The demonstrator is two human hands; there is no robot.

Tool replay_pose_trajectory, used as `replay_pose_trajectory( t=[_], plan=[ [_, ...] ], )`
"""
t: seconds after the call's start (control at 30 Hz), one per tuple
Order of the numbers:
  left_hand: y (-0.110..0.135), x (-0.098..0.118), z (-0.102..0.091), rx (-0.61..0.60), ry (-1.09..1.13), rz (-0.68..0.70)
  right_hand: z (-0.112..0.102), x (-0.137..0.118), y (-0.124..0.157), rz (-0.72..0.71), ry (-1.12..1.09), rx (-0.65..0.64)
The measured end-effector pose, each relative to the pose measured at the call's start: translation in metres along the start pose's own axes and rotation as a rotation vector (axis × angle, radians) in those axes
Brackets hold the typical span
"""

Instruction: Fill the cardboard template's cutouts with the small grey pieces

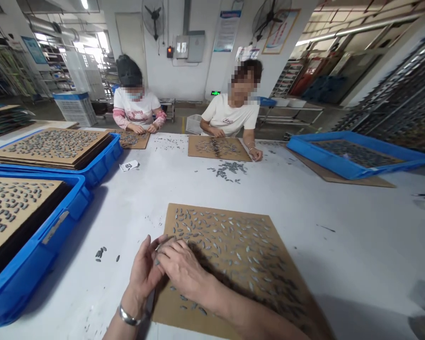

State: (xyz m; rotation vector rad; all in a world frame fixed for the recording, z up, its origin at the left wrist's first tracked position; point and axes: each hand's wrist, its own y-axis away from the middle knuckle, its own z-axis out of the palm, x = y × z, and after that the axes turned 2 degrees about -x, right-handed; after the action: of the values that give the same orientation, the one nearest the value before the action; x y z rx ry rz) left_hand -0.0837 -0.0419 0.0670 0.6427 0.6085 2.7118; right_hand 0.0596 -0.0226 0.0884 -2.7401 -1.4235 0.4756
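A brown cardboard sheet (262, 231) lies in front of me on the white table, covered with several small grey oval pieces (230, 245). My left hand (143, 271), with a metal bracelet on its wrist, rests at the sheet's left edge, fingers curled toward my right hand. My right hand (182, 269) lies palm down on the sheet, its fingertips pinched together against the left hand's. What the fingers pinch is hidden. A few loose pieces (99, 253) lie on the table to the left.
Two blue crates (38, 264) (102, 163) with piece-covered boards stand at left, another blue tray (340, 165) at right. Across the table two seated people work over their own cardboard sheets (217, 148) (132, 139). Loose pieces (228, 169) lie mid-table.
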Motion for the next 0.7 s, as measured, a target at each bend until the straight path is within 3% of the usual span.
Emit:
replay_pose_trajectory(
  t=[0.13,0.27,0.43,0.7],
  plan=[
    [-0.004,-0.003,-0.003,-0.006,-0.005,-0.049,-0.003,0.001,0.004,0.067,-0.019,0.025],
    [-0.005,-0.007,-0.005,-0.060,-0.040,-0.045,-0.010,0.006,0.005,0.132,-0.144,0.128],
    [-0.003,-0.010,-0.004,-0.107,-0.327,0.030,-0.018,0.032,0.013,0.357,-0.310,0.217],
    [0.003,-0.015,0.000,-0.120,-0.612,0.069,-0.010,0.032,0.028,0.334,-0.489,0.162]
  ],
)
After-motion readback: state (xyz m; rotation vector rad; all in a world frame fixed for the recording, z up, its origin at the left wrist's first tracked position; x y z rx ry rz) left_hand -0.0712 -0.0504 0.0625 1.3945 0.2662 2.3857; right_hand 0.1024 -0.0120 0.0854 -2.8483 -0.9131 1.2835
